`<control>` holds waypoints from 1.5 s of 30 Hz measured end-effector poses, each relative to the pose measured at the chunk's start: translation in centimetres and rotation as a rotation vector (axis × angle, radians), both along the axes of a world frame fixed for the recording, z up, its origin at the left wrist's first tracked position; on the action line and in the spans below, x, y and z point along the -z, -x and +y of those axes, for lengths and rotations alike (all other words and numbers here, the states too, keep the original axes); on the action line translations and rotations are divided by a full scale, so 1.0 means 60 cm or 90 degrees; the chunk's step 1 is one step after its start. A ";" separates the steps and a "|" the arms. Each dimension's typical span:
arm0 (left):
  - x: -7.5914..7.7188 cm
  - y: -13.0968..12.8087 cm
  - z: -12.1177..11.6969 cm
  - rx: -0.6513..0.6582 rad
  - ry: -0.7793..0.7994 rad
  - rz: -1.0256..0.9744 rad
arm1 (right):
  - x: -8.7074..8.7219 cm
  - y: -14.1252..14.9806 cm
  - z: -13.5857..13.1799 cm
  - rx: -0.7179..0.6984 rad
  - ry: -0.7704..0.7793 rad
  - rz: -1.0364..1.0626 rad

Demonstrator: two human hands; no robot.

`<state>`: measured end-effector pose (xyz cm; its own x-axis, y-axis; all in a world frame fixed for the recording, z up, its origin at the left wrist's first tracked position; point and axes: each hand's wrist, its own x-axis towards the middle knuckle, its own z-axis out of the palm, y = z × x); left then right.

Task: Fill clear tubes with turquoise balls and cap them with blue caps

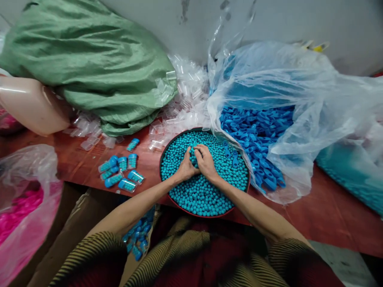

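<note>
A round tray (pixel 249 184) with a dark red rim is full of small turquoise beads (pixel 206 195). Over its middle, my left hand (pixel 187 167) and my right hand (pixel 206 162) face each other with curled fingers, cupped round a small clump of beads. Whether a clear tube is among those beads I cannot tell. A few blue plastic caps with loops (pixel 235 159) lie on the beads right of my right hand. Left of the tray are several clear tubes filled with beads and closed with blue caps (pixel 128 185).
A clear plastic bag (pixel 287 155) spilling blue caps (pixel 254 131) touches the tray's right side. Empty clear tubes (pixel 191 103) heap behind it, beside a green sack (pixel 119 71). A bag of pink pieces (pixel 24 207) stands at left. Filled tubes (pixel 139 235) sit below the red table's edge (pixel 299 219).
</note>
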<state>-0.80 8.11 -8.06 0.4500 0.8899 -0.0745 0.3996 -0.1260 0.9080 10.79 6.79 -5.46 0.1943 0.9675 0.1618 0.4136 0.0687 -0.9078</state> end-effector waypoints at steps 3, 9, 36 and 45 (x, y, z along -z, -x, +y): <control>0.003 0.003 -0.001 0.014 -0.024 0.001 | 0.001 0.009 -0.053 -0.061 -0.001 -0.193; -0.025 0.002 -0.016 -0.014 -0.003 0.087 | -0.042 -0.062 -0.085 -0.174 0.045 -0.498; -0.078 0.012 -0.071 0.057 -0.244 0.331 | -0.069 -0.139 -0.051 -0.328 0.132 -0.851; -0.055 0.020 -0.060 0.085 -0.172 0.282 | -0.064 -0.121 -0.063 -0.266 0.084 -0.636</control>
